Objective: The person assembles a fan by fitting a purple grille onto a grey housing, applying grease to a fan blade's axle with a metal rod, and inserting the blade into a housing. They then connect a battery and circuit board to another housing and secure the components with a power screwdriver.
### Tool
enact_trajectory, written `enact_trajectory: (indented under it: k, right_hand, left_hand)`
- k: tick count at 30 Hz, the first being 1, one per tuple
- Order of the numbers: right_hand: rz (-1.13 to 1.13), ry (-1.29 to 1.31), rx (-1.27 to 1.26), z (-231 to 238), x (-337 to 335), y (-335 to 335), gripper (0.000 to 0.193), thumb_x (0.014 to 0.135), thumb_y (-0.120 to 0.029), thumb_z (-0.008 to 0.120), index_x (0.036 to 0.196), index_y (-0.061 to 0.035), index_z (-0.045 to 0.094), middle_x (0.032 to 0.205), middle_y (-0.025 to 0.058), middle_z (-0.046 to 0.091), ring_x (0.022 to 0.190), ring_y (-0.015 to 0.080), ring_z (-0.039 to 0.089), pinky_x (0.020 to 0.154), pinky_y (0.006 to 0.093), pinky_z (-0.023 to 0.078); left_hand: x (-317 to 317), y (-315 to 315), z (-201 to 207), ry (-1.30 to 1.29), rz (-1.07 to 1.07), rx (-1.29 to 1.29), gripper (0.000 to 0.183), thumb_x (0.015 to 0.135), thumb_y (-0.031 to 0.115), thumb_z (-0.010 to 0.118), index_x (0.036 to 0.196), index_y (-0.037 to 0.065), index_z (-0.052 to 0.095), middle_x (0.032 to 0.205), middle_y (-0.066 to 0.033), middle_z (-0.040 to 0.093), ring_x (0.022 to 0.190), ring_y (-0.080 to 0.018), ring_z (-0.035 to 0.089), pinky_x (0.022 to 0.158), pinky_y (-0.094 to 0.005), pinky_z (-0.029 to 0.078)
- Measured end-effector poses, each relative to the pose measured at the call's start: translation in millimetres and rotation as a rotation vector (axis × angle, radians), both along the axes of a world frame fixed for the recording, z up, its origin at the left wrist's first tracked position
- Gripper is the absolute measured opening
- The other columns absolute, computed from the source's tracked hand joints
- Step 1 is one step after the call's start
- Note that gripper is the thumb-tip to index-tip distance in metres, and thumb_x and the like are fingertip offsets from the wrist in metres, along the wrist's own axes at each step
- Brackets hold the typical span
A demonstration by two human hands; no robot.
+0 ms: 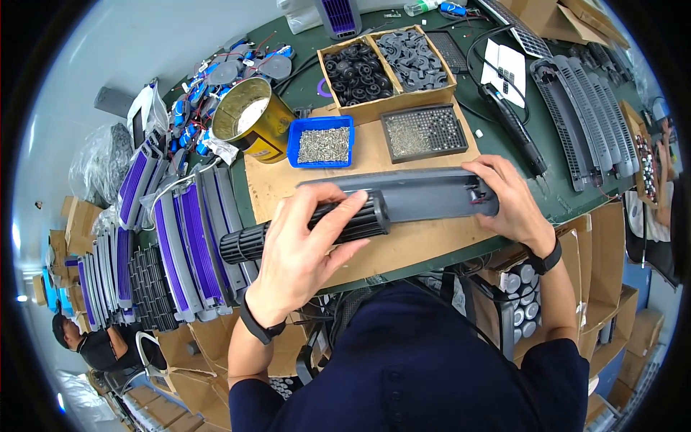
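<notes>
Fingers of my left hand are wrapped round a black ribbed cylindrical fan roller, held slanting over the front of the workbench. Its right end overlaps a long grey plastic housing, which lies with its hollow side up. My right hand grips that housing by its right end, thumb and fingers on the rim beside a small dark fitting. Just beyond the housing are a blue tray of small screws and a dark tray of small metal parts.
A two-part box of black wheels and grey parts stands behind. A metal can sits left of it. An electric screwdriver lies right, near grey housings. Purple-and-grey housings line the left. A person sits far left.
</notes>
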State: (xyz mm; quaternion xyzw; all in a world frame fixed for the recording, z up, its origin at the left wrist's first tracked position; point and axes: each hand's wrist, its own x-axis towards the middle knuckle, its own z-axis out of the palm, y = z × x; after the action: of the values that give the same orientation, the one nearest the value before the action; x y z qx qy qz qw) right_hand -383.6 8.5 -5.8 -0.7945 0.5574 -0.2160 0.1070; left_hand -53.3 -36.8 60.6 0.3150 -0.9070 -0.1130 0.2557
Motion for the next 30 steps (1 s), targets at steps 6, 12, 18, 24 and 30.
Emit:
enact_trajectory:
  k: [6, 12, 18, 24, 30]
  right_hand:
    - [0.103, -0.544, 0.317, -3.4, 38.4, -0.5, 0.076, 0.057, -0.007, 0.078, 0.128, -0.0031, 0.051, 0.121, 0.0145, 0.057, 0.107, 0.0302, 0.060, 0.090, 0.0369, 0.050]
    - [0.176, -0.595, 0.361, -20.7, 42.6, -2.8, 0.078, 0.062, -0.009, 0.081, 0.132, -0.0046, 0.048, 0.128, 0.0113, 0.051, 0.116, 0.0267, 0.054, 0.094, 0.0374, 0.049]
    - [0.253, -0.629, 0.345, -32.3, 42.2, -2.2, 0.090, 0.060, -0.013, 0.084, 0.138, -0.0042, 0.040, 0.131, 0.0171, 0.047, 0.124, 0.0346, 0.047, 0.106, 0.0403, 0.038]
    - [0.273, -0.665, 0.347, -38.6, 43.1, -0.9, 0.089, 0.062, -0.010, 0.082, 0.138, -0.0029, 0.036, 0.130, 0.0179, 0.046, 0.123, 0.0348, 0.047, 0.105, 0.0403, 0.038]
    - [0.295, -0.636, 0.314, -40.4, 46.1, -0.6, 0.091, 0.064, -0.006, 0.081, 0.139, -0.0020, 0.030, 0.131, 0.0221, 0.042, 0.121, 0.0403, 0.046, 0.103, 0.0422, 0.039]
  left_hand:
    - [-25.7, -12.3, -4.7, -0.123, -0.096, 0.300, 0.050, 0.071, 0.016, 0.081, 0.116, 0.002, 0.064, 0.104, -0.0139, 0.061, 0.088, -0.0311, 0.063, 0.075, -0.0363, 0.052]
    - [-36.5, -29.4, -28.1, -0.190, -0.080, 0.510, 0.044, 0.072, 0.019, 0.081, 0.108, -0.002, 0.065, 0.096, -0.0183, 0.067, 0.086, -0.0369, 0.066, 0.075, -0.0389, 0.053]
    - [-41.6, -29.8, -46.0, -0.275, -0.104, 0.478, 0.039, 0.071, 0.017, 0.082, 0.103, -0.001, 0.069, 0.096, -0.0199, 0.069, 0.084, -0.0361, 0.068, 0.074, -0.0377, 0.054]
    - [-30.4, -26.8, -69.1, 0.004, -0.048, 0.628, 0.040, 0.067, 0.015, 0.084, 0.103, 0.004, 0.071, 0.103, -0.0159, 0.070, 0.087, -0.0322, 0.069, 0.076, -0.0339, 0.055]
    - [-36.8, -24.2, -73.3, 0.040, -0.013, 0.660, 0.035, 0.062, 0.008, 0.086, 0.095, 0.003, 0.074, 0.100, -0.0169, 0.072, 0.087, -0.0246, 0.072, 0.079, -0.0310, 0.056]
